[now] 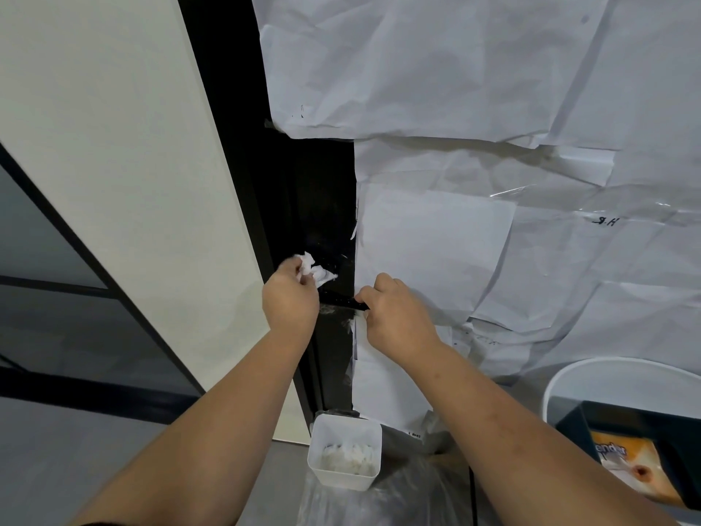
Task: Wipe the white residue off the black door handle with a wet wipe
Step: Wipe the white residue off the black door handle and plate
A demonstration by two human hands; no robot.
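The black door handle (343, 302) runs level across a bare black strip of the door, with white smears on it and just below it. My right hand (394, 313) grips the handle's right end. My left hand (290, 294) holds a crumpled white wet wipe (316, 269) bunched in its fingers, pressed to the black door surface just above the handle's left part. The handle's left end is hidden behind my left hand.
White paper sheets (474, 127) taped over the door surround the bare strip. On the floor below stands a small white tub (343, 449) with used wipes inside. At the lower right a white bucket (614, 377) holds a dark box and an orange packet (629, 468). A pale wall panel (125, 184) lies left.
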